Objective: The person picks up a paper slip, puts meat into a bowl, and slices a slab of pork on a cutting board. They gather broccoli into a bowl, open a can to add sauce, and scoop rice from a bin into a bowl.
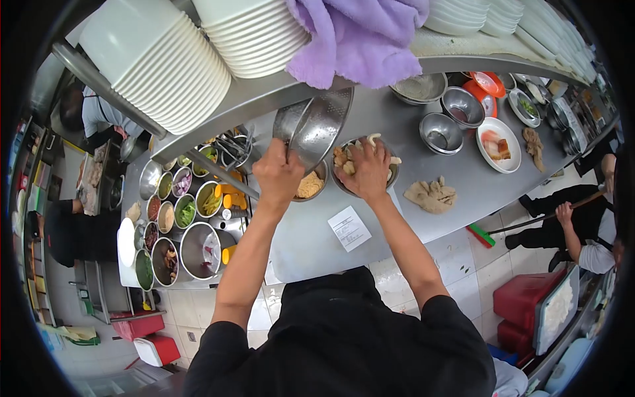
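Note:
My left hand (278,173) is closed on the edge of a perforated metal colander (324,126), which is tilted up above the counter under the shelf. Below it stands a metal bowl of yellowish crumbs (309,186), partly hidden by my left hand and the colander. My right hand (368,165) reaches into a metal bowl (354,192), fingers spread over pale and brown food pieces (342,159). What lies under that palm is hidden. A printed paper slip (350,229) rests on the counter in front of the bowls.
A shelf overhead carries stacked white dishes (159,73) and a purple towel (360,40). Ingredient containers (186,210) crowd the left. Rightward are a crumpled cloth (431,195), metal bowls (441,133) and a white plate with food (498,145). Other people work at both sides.

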`<act>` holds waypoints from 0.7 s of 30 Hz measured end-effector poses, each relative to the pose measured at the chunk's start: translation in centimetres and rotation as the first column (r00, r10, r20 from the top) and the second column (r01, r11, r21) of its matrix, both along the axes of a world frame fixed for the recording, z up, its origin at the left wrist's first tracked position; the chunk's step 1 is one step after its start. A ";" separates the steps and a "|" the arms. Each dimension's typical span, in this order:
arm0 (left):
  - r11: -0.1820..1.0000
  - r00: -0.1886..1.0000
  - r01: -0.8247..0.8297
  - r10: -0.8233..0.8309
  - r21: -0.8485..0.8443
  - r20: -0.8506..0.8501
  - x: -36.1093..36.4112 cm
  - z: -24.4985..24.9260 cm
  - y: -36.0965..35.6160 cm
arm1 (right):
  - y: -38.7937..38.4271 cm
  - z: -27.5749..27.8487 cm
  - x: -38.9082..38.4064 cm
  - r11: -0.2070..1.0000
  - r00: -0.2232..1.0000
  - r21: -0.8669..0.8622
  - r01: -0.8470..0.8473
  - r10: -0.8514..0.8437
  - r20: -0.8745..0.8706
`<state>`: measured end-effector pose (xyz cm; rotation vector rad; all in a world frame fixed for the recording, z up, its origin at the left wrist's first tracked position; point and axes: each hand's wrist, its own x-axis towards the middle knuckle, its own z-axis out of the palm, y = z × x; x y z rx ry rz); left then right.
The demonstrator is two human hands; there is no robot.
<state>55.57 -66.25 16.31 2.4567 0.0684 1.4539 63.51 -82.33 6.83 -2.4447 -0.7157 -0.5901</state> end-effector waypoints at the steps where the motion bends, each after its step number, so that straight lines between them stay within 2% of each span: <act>1: 0.999 1.000 -0.002 0.002 -0.033 -0.001 -0.4 -0.4 0.4 | 0.0 0.2 0.1 0.998 1.000 0.054 -0.031 0.031 -0.001; 3: 0.995 1.000 -0.007 0.006 -0.104 -0.010 -1.2 -1.0 0.8 | -0.1 0.4 0.2 0.992 0.997 0.099 -0.073 0.074 -0.007; 5: 0.990 0.999 -0.034 0.032 -0.137 -0.016 -2.0 -1.2 0.9 | -1.1 0.2 0.4 0.965 0.988 0.215 -0.152 0.157 -0.006; 6: 0.986 0.999 -0.051 0.049 -0.159 -0.018 -2.5 -1.1 0.9 | -1.9 -0.3 0.4 0.965 0.985 0.204 -0.164 0.171 -0.016; 8: 0.982 0.996 -0.093 0.091 -0.161 -0.022 -3.5 -1.3 1.1 | -3.5 -1.2 0.5 0.889 0.998 0.452 -0.067 0.061 0.028; 9: 0.975 0.994 -0.108 0.105 -0.194 -0.027 -4.0 -1.3 1.2 | -4.1 -1.9 0.1 0.894 0.997 0.442 -0.076 0.074 0.021; 10: 0.967 0.993 -0.121 0.117 -0.225 -0.031 -4.5 -1.4 1.3 | -4.7 -2.8 -0.7 0.849 0.989 0.507 0.147 -0.116 -0.092; 11: 0.967 0.992 -0.125 0.127 -0.221 -0.005 -5.1 -1.6 1.6 | -5.2 -3.4 -1.2 0.757 0.931 0.543 0.364 -0.295 -0.213; 12: 0.965 0.991 -0.133 0.134 -0.228 -0.011 -5.8 -1.6 1.7 | -5.6 -3.8 -1.5 0.764 0.933 0.535 0.361 -0.290 -0.215; 13: 0.955 0.988 -0.155 0.157 -0.251 -0.014 -6.6 -1.4 1.7 | -5.9 -4.1 -1.8 0.678 0.796 0.557 0.479 -0.068 -0.601; 14: 0.946 0.984 -0.176 0.177 -0.274 -0.021 -7.5 -1.1 1.7 | -6.2 -4.4 -2.0 0.609 0.500 0.508 0.609 0.202 -0.842; 15: 0.932 0.982 -0.189 0.186 -0.309 -0.041 -8.5 -0.9 1.5 | -6.2 -4.3 -2.1 0.614 0.490 0.495 0.615 0.194 -0.850; 17: 0.920 0.974 -0.228 0.218 -0.319 -0.068 -10.8 -0.6 1.6 | -5.9 -4.0 -1.7 0.533 0.309 0.542 0.649 0.466 -0.829; 18: 0.910 0.965 -0.262 0.251 -0.322 -0.077 -11.9 -0.6 1.7 | -5.7 -4.4 -1.4 0.541 0.302 0.533 0.651 0.460 -0.835; 20: 0.888 0.952 -0.307 0.289 -0.342 -0.105 -14.5 -0.6 2.0 | -4.9 -5.2 -0.5 0.539 0.447 0.579 0.612 0.368 -0.815; 21: 0.867 0.938 -0.347 0.322 -0.358 -0.129 -15.7 -0.6 1.9 | -4.7 -5.2 -0.1 0.546 0.448 0.579 0.606 0.368 -0.815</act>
